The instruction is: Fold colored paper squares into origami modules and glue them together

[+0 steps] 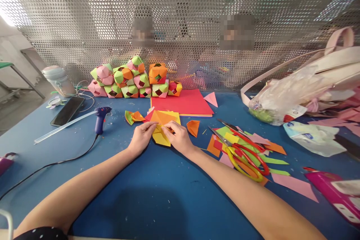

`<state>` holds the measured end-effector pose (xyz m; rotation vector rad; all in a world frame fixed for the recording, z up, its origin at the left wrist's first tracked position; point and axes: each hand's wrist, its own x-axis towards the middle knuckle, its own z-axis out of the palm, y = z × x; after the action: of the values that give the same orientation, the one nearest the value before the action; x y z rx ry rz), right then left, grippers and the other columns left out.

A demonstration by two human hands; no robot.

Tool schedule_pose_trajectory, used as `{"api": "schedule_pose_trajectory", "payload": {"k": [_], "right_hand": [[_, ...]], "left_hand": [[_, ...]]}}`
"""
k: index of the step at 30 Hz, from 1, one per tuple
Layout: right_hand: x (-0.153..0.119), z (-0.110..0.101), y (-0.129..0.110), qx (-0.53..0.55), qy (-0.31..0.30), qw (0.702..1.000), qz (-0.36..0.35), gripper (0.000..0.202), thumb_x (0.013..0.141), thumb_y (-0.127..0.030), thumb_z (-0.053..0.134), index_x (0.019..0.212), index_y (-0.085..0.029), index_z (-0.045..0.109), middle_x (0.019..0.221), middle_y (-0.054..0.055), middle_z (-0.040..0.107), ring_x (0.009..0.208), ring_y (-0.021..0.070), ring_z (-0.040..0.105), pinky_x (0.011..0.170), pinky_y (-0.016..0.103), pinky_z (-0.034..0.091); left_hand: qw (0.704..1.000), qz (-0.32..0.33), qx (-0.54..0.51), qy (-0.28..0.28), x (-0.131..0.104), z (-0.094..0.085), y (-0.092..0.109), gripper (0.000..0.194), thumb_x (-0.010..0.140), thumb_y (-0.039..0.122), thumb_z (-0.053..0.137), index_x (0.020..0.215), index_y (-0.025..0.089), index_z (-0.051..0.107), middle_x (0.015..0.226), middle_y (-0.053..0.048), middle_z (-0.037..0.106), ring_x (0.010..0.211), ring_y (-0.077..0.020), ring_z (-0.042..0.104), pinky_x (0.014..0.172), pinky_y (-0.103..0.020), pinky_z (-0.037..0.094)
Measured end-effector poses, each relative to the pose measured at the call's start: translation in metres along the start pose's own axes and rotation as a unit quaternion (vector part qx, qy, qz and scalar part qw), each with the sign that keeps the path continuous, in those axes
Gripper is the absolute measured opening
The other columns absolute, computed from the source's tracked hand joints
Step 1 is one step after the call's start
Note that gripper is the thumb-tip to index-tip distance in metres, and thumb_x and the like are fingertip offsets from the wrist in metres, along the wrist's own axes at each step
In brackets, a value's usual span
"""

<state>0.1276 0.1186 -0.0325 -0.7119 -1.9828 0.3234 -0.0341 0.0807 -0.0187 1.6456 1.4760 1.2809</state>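
Observation:
A piece of yellow paper (161, 138) with crease lines is pinched between my two hands, just above the blue table. My left hand (143, 135) grips its upper left edge. My right hand (177, 137) has thumb and fingers closed on its right side. Behind the hands lie more yellow and orange sheets (165, 116), partly covered. A folded orange piece (193, 128) rests to the right of my right hand. Left of my left hand sit small folded green and orange pieces (133, 117).
Folded paper balls (131, 80) are stacked against the perforated metal screen. A red paper stack (182, 103) lies before them. Left are a blue glue gun (101, 120), a phone (68, 111) and a bottle (59, 79). Scissors (242, 153) lie on scraps at right, near a bag (332, 71).

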Motion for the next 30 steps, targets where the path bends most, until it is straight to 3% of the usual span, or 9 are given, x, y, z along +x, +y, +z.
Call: {"api": "schedule_pose_trajectory", "payload": {"k": [5,9,16,20,24,27,30], "right_hand": [[0.001,-0.001,0.003,0.006,0.001,1.0,-0.003,0.021,0.09,-0.026,0.047,0.073,-0.019,0.057,0.066,0.003,0.058,0.062,0.0143,0.055,0.061,0.027,0.046],[0.002,-0.001,0.002,0.015,0.002,1.0,0.001,0.018,0.09,-0.028,0.048,0.08,-0.019,0.06,0.073,0.005,0.063,0.068,0.0159,0.059,0.064,0.029,0.049],[0.002,-0.002,0.001,0.022,-0.003,1.0,0.008,0.019,0.091,-0.026,0.045,0.084,-0.02,0.062,0.079,0.006,0.066,0.074,0.0178,0.062,0.072,0.031,0.051],[0.002,-0.003,0.0,0.027,0.011,0.999,0.032,0.019,0.091,-0.028,0.047,0.103,-0.019,0.059,0.098,0.008,0.065,0.092,0.0195,0.062,0.082,0.033,0.05],[0.001,0.001,0.005,0.022,0.03,0.998,0.048,0.023,0.087,-0.028,0.051,0.108,-0.02,0.055,0.104,0.009,0.064,0.097,0.0217,0.061,0.083,0.036,0.051],[0.0,0.004,0.01,0.021,0.045,0.998,0.049,0.023,0.086,-0.024,0.051,0.109,-0.021,0.053,0.104,0.009,0.064,0.095,0.0216,0.062,0.082,0.037,0.052],[-0.001,0.006,0.012,0.025,0.051,0.997,0.045,0.023,0.085,-0.021,0.051,0.108,-0.022,0.053,0.099,0.008,0.064,0.092,0.0206,0.062,0.082,0.036,0.052]], "left_hand": [[1.0,-0.004,0.003,-0.004,-0.001,0.0,0.001,0.022,0.08,0.03,0.056,0.088,0.017,0.071,0.086,-0.005,0.073,0.079,-0.0191,0.064,0.073,-0.027,0.049],[1.0,-0.016,0.002,0.012,0.0,0.0,-0.001,0.019,0.079,0.029,0.056,0.082,0.016,0.07,0.079,-0.004,0.071,0.07,-0.0173,0.062,0.067,-0.027,0.047],[0.998,-0.032,-0.048,-0.001,0.0,0.003,0.003,0.006,0.073,0.022,0.058,0.071,0.016,0.06,0.087,-0.005,0.07,0.074,-0.0157,0.061,0.068,-0.026,0.047],[0.995,-0.054,-0.08,0.031,0.002,0.004,0.0,0.012,0.07,0.021,0.058,0.064,0.018,0.048,0.074,-0.001,0.064,0.065,-0.0123,0.058,0.06,-0.023,0.044],[0.99,-0.075,-0.106,0.061,0.006,0.002,-0.007,0.015,0.068,0.019,0.055,0.063,0.019,0.041,0.055,0.007,0.045,0.049,-0.0073,0.043,0.048,-0.019,0.032],[0.987,-0.082,-0.128,0.051,0.005,0.003,-0.008,0.017,0.066,0.016,0.055,0.063,0.019,0.039,0.054,0.008,0.041,0.048,-0.0064,0.04,0.047,-0.018,0.029],[0.985,-0.086,-0.151,0.021,0.002,0.006,-0.004,0.016,0.064,0.014,0.056,0.069,0.019,0.041,0.058,0.007,0.046,0.051,-0.0069,0.045,0.049,-0.018,0.034]]}}
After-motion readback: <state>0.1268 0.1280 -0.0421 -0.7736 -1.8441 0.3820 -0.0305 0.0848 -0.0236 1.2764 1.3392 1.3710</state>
